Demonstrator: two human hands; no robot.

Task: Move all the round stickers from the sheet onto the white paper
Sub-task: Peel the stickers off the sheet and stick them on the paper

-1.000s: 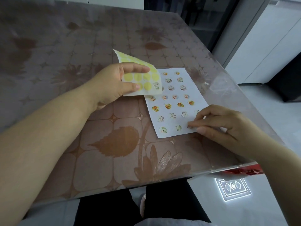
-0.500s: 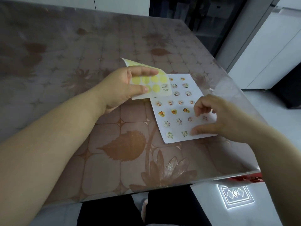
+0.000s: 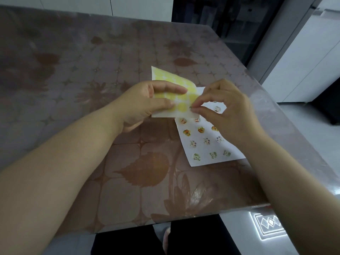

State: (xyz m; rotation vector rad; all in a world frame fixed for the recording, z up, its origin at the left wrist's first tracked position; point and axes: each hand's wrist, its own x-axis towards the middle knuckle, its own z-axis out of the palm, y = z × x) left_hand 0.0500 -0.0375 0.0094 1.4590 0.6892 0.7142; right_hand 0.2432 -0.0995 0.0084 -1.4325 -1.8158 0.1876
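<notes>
My left hand holds the yellow sticker sheet up off the table, thumb and fingers pinching its left part. Most of its circles are bare yellow. My right hand is at the sheet's lower right corner, thumb and forefinger pinched on a small round sticker there. The white paper lies flat on the table to the right, under my right hand, with several round picture stickers stuck on it in rows.
The table has a brown leaf-and-flower pattern under a clear cover. Its near edge runs just in front of my lap and its right edge lies close to the paper. White cabinets stand beyond on the right.
My right hand has lifted off the lower right of the white paper and moved up and left to the sticker sheet's corner, where it now pinches a sticker. The left hand keeps holding the sheet.
</notes>
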